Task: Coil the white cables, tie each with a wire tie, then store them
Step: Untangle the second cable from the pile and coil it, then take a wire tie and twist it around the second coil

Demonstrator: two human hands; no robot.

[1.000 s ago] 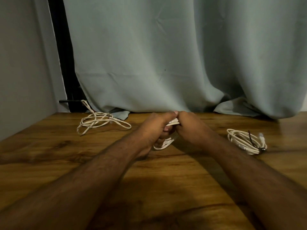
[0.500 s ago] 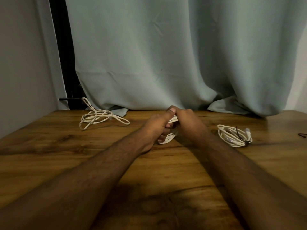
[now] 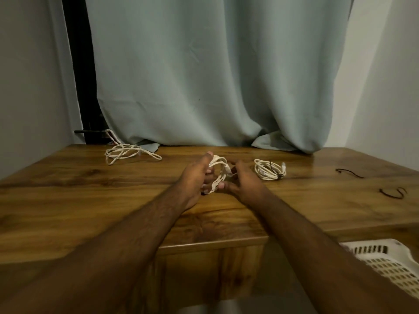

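**Three cables, two loose ties, one coil in my hands**

I count three white cables on the table (image 3: 68, 200). One is the coil (image 3: 218, 173) I hold upright above the middle of the tabletop. My left hand (image 3: 196, 177) grips it, thumb over the top of the loops and fingers curled through from below. My right hand (image 3: 243, 181) pinches its near edge with the thumb; the other fingers lie behind the loops, so I cannot tell exactly what they grasp.

The second, a tied cable (image 3: 269, 169), lies flat just right of my hands, wound into a neat oval with a dark tie across it and its plug at the far right. The third, a loose cable (image 3: 129, 152), sprawls unwound at the back left, one end running under the curtain (image 3: 204, 75), where it is hidden.

Two dark ties (image 3: 349, 173) (image 3: 393, 193) lie apart on the right of the table; they are thin and hard to make out, probably wire. One white basket (image 3: 385, 264), cut off by the frame, sits below the table's right edge.
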